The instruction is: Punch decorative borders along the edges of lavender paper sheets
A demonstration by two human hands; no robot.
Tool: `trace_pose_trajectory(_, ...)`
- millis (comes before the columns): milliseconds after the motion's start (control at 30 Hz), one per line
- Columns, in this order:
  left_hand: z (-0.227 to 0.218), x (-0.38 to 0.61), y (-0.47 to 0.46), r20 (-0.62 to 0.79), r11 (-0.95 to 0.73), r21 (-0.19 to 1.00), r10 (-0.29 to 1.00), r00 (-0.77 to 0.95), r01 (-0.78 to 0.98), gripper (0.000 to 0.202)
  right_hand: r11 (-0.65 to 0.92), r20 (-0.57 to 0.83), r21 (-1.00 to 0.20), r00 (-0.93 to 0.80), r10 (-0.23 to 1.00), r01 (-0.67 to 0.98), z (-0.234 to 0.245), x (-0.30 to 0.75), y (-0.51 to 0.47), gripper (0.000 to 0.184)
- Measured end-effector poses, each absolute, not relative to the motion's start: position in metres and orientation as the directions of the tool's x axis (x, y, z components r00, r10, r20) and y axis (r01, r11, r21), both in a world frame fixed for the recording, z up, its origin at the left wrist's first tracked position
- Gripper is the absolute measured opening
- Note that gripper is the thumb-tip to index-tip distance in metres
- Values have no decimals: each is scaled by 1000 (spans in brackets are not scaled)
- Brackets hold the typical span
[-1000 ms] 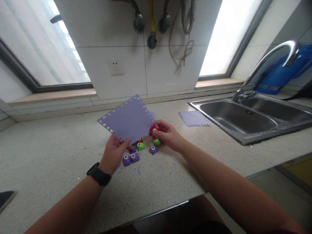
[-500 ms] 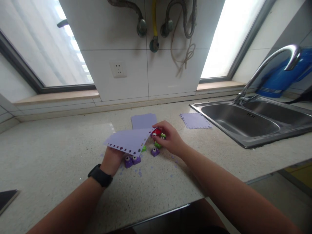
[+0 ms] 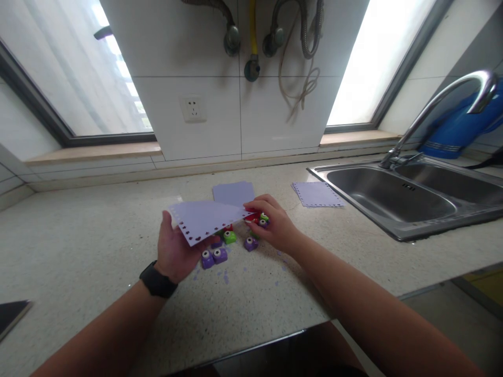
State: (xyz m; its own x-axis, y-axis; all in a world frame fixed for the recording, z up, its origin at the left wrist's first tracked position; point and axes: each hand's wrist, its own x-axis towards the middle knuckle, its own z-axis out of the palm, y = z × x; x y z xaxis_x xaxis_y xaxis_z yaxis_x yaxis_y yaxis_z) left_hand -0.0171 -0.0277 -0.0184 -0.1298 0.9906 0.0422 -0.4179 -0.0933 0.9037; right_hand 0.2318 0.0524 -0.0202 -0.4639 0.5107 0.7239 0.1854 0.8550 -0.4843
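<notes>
A light purple sheet of paper (image 3: 208, 217) is tilted above the counter, with small punched shapes along its edges. My right hand (image 3: 273, 220) pinches its right end between thumb and fingers. Underneath its left part, my left hand (image 3: 176, 256) is open, palm up, thumb stretched out and fingers partly hidden by the sheet. Small craft punches lie around: two purple punches (image 3: 214, 256) near my left fingers, a green punch (image 3: 229, 237), and another purple punch (image 3: 250, 243) below my right hand. A red punch (image 3: 251, 216) shows partly behind my right fingers; whether they touch it I cannot tell.
Behind the sheet lies a stack of plain purple paper (image 3: 234, 192). Punched sheets (image 3: 316, 193) are stacked left of the steel sink (image 3: 377, 201) with its faucet (image 3: 440, 99). Paper scraps (image 3: 226, 277) dot the counter. A dark flat object (image 3: 12, 317) sits at the left edge.
The sheet has turned, bringing a punched corner round to the front left. My left hand has shifted left, and its palm and thumb now show. My right hand stays at the right end.
</notes>
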Motion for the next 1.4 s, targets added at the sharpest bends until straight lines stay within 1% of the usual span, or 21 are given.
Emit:
trace_pose_trajectory(33,-19,-18,-28,16,-68,880,993,-114,-470,82,854,724,-485,-462,512,187,-20,232,53,43)
trace_pose_trajectory(67,-19,-18,-29,-8,-44,856,995,-99,-515,84,855,724,-483,-461,512,190,-20,232,53,46)
trace_pose_trajectory(100,-20,-17,-29,-27,-20,844,996,-81,-536,81,856,725,-480,-461,511,194,-20,232,54,47)
trace_pose_trajectory(133,-20,-17,-29,-41,-3,847,997,-70,-531,74,858,726,-474,-463,509,199,-20,232,54,44)
trace_pose_trajectory(200,-21,-16,-29,-71,21,868,994,-83,-496,58,860,724,-466,-469,506,208,-20,232,54,38)
trace_pose_trajectory(233,-22,-16,-29,-90,33,876,991,-96,-480,54,861,723,-464,-471,505,210,-20,232,54,37)
trace_pose_trajectory(367,-23,-19,-27,-158,70,868,977,-140,-491,58,864,730,-464,-468,498,197,-20,232,54,35)
trace_pose_trajectory(467,-22,-21,-25,-197,92,846,969,-148,-525,54,872,733,-455,-481,481,180,-19,232,53,36)
trace_pose_trajectory(633,-19,-24,-23,-279,213,831,959,-55,-513,38,877,724,-454,-509,465,157,-16,234,52,43)
trace_pose_trajectory(767,-18,-28,-22,-313,272,819,950,4,-506,31,865,693,-477,-540,478,153,-15,235,51,40)
trace_pose_trajectory(967,-15,-30,-22,-272,228,800,962,4,-556,37,888,713,-438,-547,438,139,-16,234,51,34)
trace_pose_trajectory(1067,-12,-27,-24,-308,243,778,951,-15,-579,38,900,719,-416,-558,414,131,-17,234,52,33)
trace_pose_trajectory(1233,-5,-28,-25,-346,314,767,937,51,-560,59,923,747,-360,-552,370,132,-19,234,53,38)
trace_pose_trajectory(1400,-2,-30,-26,-361,347,739,928,95,-578,65,932,757,-339,-552,349,125,-19,234,54,35)
